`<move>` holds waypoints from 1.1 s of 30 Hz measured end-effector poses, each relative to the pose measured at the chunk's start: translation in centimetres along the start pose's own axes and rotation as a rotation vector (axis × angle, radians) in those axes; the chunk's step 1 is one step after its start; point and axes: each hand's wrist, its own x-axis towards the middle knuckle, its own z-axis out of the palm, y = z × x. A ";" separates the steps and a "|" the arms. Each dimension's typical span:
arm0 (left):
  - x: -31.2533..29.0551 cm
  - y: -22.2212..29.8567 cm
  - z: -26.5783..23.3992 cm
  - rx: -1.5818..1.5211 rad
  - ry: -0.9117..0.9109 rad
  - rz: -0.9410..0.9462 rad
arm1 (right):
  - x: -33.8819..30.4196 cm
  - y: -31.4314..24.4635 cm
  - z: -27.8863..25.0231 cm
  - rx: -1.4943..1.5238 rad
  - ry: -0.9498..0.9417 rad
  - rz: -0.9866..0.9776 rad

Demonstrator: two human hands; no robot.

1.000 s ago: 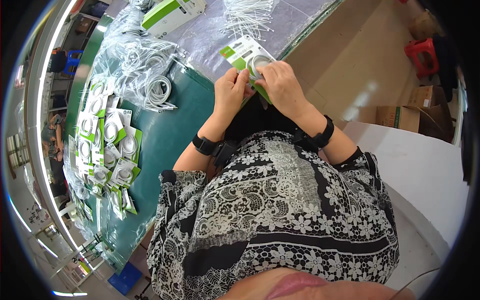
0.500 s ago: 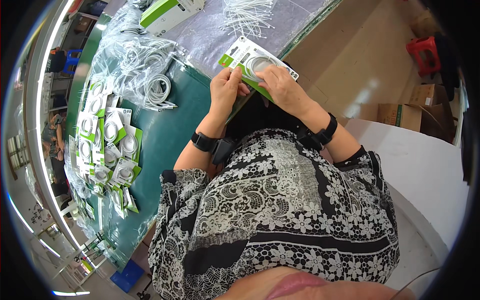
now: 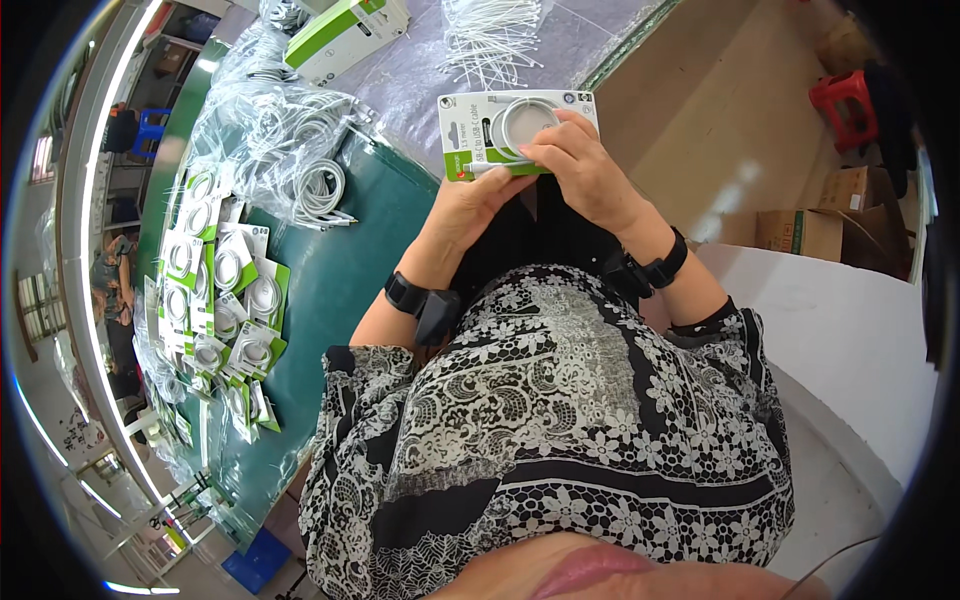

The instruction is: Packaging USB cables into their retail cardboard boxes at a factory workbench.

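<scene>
Between my two hands is a white and green packaging card (image 3: 477,108) with a coiled white charging cable (image 3: 497,131) against its front. My left hand (image 3: 478,203) grips the card's lower left edge, thumb on the front. My right hand (image 3: 583,172) holds the right side, its fingers over the cable coil; its thumb is partly hidden. The card is held above my lap, near the table's edge. Beyond it on the table lies a bunch of white ties (image 3: 493,40). To the left are loose coiled cables (image 3: 318,190) on and beside clear plastic bags.
Many carded cables (image 3: 228,265) lie heaped on the green table (image 3: 330,290) at the left. A stack of green and white cards (image 3: 350,40) stands at the back. Cardboard boxes (image 3: 840,220), a red stool (image 3: 845,105) and a white rounded surface (image 3: 800,310) are at the right.
The card has turned from a slant to nearly level, its front facing up toward me. My left hand has shifted down and right along its edge; my right hand has moved slightly.
</scene>
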 end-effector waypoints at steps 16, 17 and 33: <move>-0.4 -0.8 0.1 0.062 0.168 0.065 | 0.3 -0.3 -0.4 -0.310 -0.041 -0.003; -0.4 -0.8 0.2 0.088 0.195 0.053 | 0.4 -0.3 -0.5 -0.312 -0.045 -0.004; -0.6 -1.7 0.2 0.065 0.196 0.128 | 0.4 -1.6 0.5 -0.216 -0.033 0.064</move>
